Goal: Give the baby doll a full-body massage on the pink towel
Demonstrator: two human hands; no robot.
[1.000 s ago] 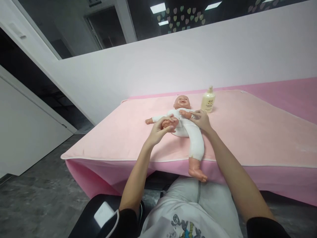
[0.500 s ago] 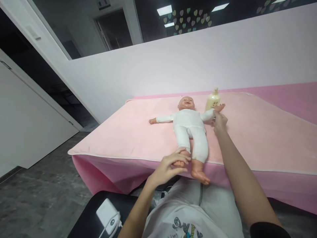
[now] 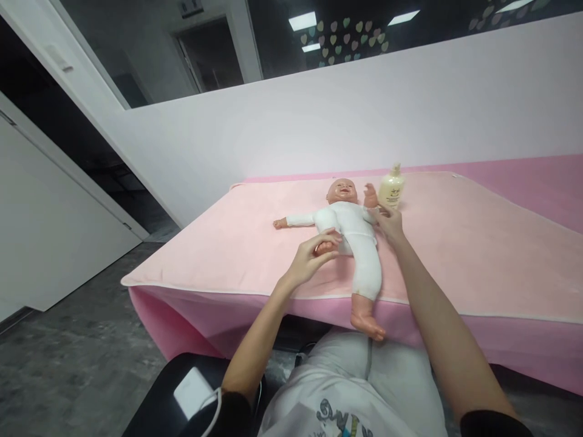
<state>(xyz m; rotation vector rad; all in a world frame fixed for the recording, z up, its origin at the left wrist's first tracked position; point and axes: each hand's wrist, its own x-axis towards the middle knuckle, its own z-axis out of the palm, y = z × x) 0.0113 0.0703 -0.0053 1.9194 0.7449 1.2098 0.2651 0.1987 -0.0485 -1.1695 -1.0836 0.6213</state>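
Observation:
A baby doll (image 3: 359, 233) with a white cloth body lies on its back on a pale pink mat (image 3: 237, 243), head toward the wall. My left hand (image 3: 314, 255) is closed round the doll's foot on the left side, and that leg is bent up toward the belly. With my right hand (image 3: 389, 220) I grip the doll's arm on the right side near its wrist; the arm is bent so the doll's hand points up beside its head. The other leg lies straight, its foot (image 3: 368, 325) past the mat's front edge.
A pale yellow pump bottle (image 3: 392, 187) stands behind my right hand, close to the doll's raised hand. Pink cloth (image 3: 191, 315) hangs over the table's front. A white device with a cable (image 3: 194, 391) rests on a black seat (image 3: 155, 394) at lower left.
My left hand has pushed the doll's foot up toward its belly, bending the leg. My right hand has moved left with the doll's arm, which was stretched outward and is now bent inward.

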